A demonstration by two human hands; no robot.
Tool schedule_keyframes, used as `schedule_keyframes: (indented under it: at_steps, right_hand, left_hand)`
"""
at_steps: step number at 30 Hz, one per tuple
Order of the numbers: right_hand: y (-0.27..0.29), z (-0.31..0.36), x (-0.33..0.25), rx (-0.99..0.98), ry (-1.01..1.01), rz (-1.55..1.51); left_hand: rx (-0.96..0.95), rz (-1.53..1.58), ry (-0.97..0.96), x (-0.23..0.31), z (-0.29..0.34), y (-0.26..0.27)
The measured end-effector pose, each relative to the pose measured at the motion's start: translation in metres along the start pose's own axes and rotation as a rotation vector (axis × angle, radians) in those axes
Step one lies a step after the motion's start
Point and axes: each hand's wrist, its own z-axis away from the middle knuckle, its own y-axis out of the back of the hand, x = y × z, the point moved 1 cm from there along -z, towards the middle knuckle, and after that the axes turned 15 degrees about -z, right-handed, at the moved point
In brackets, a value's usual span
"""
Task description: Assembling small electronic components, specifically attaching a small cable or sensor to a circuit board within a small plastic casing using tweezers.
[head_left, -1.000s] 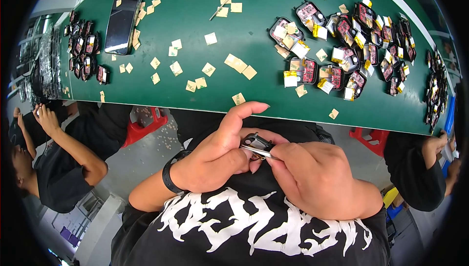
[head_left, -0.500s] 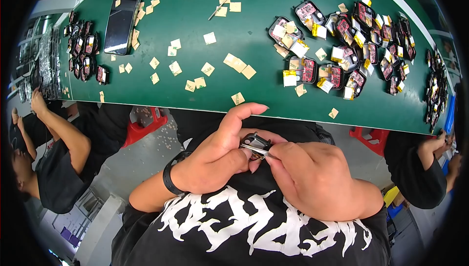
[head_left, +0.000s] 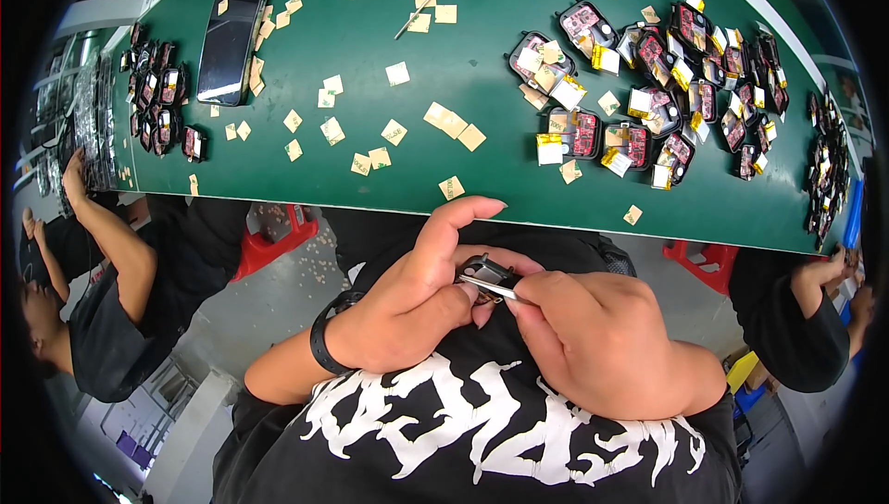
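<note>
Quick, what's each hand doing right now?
Left hand: closed on a small black case, index finger stretched out.
Right hand: closed on a thin metal tool, held at the case.

Black shirt (head_left: 407, 492), jagged white print (head_left: 505, 461); 1 black wristband (head_left: 319, 342), left.

Grn worktable (head_left: 500, 78), gry flr (head_left: 269, 305) w/ small pale bits (head_left: 319, 251), red stool (head_left: 273, 251) on L, 2nd stool (head_left: 708, 270) on R
</note>
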Motion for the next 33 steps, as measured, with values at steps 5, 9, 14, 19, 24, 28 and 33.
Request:
schedule_keyframes:
  at_steps: [5,9,14,19,24,28,33]
  right_hand:
    - [-0.001,0.0002,0.0017,0.012,0.019,-0.003]
    - [-0.001,-0.0002,0.001,0.006,0.017,0.001]
    - [-0.0027,0.0001,0.0029,0.004,0.026,0.004]
    - [-0.0042,-0.0012,0.0035,0.031,0.085,0.036]
    - [-0.0048,-0.0009,0.0042,0.016,0.084,0.033]
    - [-0.0035,-0.0007,0.0033,-0.021,0.077,0.025]
    - [-0.003,-0.0016,0.0041,-0.04,0.084,0.021]
  left_hand:
    - [0.005,-0.006,0.013,0.0012,0.0007,0.0005]
    - [0.01,-0.011,0.018,0.002,0.0007,-0.0002]
    - [0.011,-0.014,0.016,0.0017,0.0009,-0.0005]
    - [-0.025,0.026,0.033,0.0059,0.0027,0.0013]
    - [-0.015,0.001,0.035,0.005,0.0021,0.0008]
    - [0.013,-0.063,-0.007,0.0,0.001,-0.0009]
    - [0.008,-0.068,-0.016,0.0008,0.0013,0.0003]
